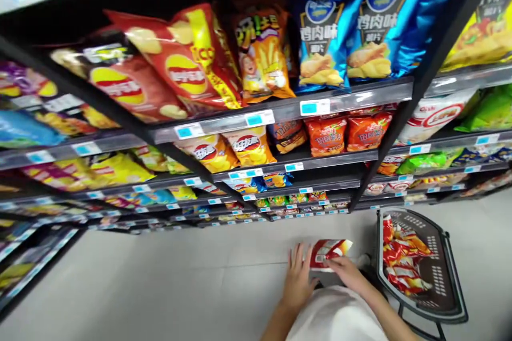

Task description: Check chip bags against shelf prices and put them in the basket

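Observation:
A red and white snack bag [327,253] with a yellow corner is held low in front of my white shirt. My right hand [349,273] grips its lower right part, with some fingers hidden behind it. Against the bag's left edge rests my left hand [298,277], its fingers stretched out and slightly apart. To my right stands a dark shopping basket [438,277] with several red and orange snack bags [406,250] inside.
Tall shelves rise ahead. Red chip bags [186,66], an orange bag [264,58] and blue chip bags [324,37] stand on an upper shelf; several snack bags fill lower ones. More shelving [36,261] stands at left. Grey floor [192,282] lies below.

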{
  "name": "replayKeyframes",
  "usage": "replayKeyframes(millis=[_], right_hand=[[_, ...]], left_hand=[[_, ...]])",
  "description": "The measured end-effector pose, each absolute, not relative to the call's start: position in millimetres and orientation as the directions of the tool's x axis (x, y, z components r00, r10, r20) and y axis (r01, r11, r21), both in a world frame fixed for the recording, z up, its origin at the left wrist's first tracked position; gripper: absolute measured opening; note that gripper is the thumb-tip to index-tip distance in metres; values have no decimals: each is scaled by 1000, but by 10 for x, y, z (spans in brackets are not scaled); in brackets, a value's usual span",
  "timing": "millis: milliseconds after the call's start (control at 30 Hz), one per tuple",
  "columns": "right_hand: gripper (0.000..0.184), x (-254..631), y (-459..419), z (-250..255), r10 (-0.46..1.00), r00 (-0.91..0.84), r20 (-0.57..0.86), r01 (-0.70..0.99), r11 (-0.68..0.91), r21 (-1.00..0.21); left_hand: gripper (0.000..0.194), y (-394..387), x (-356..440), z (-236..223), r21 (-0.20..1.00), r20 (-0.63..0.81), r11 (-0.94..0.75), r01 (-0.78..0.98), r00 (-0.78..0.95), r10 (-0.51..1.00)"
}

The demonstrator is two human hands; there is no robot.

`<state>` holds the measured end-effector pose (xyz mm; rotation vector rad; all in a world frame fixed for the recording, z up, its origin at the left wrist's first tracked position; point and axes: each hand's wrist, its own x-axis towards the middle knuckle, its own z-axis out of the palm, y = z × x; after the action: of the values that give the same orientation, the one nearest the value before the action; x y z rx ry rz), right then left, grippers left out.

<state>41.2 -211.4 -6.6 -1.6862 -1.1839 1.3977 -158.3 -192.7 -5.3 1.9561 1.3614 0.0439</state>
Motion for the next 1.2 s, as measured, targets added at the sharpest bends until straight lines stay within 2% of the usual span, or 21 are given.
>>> replayKeyframes(millis=[100,200,333,433,500,567,633,733,833,933,1000,1100,1200], right_hand=[[53,96,-2053,318,904,-149,-400,224,-363,-905],[53,-144,-2023,698,887,-260,-382,281,-309,-909],[44,-332,-2015,1132,895,-311,-320,428,-168,-888],[29,-376,-2043,1336,913,-316,-260,421,-111,-900],[39,-366,-2082,1384,926,-298,-234,351,-121,-929],[50,-324,-2133,1364,948,-235,-214,268,-148,-952],[54,-246,-2185,1291,972,-110,-206,208,-180,-961],[56,-79,-2221,1122,974,54,-222,138,-227,-964],[53,24,-2169,979,968,53,-245,71,-248,-966],[62,-87,-2105,981,963,21,-268,17,-268,-963],[69,-259,-2082,1059,961,29,-275,-21,-275,-961],[71,-514,-2029,1196,958,-2,-288,-72,-287,-955],[66,-637,-1969,1287,958,-19,-288,-94,-288,-953]], left_hand=[[88,-1867,-1663,53,621,-314,-172,764,444,839],[80,-1893,-1783,48,735,-223,-115,668,398,890],[69,-1970,-1883,112,894,-111,-51,446,329,938],[58,-1980,-1882,273,966,-48,-12,258,224,973],[50,-1946,-1860,405,994,-98,90,67,121,988],[44,-1887,-1841,544,957,-236,233,-171,-2,972],[48,-1822,-1838,697,878,-362,301,-371,-104,926],[58,-1764,-1860,952,770,-421,256,-584,-164,892],[67,-1768,-1874,1195,638,-410,151,-755,-167,897],[72,-1823,-1864,1369,563,-401,78,-823,-190,896],[78,-1883,-1846,1433,542,-453,67,-838,-224,863],[82,-1979,-1811,1458,535,-532,88,-840,-254,808],[79,-2058,-1770,1424,528,-566,146,-836,-218,795]])
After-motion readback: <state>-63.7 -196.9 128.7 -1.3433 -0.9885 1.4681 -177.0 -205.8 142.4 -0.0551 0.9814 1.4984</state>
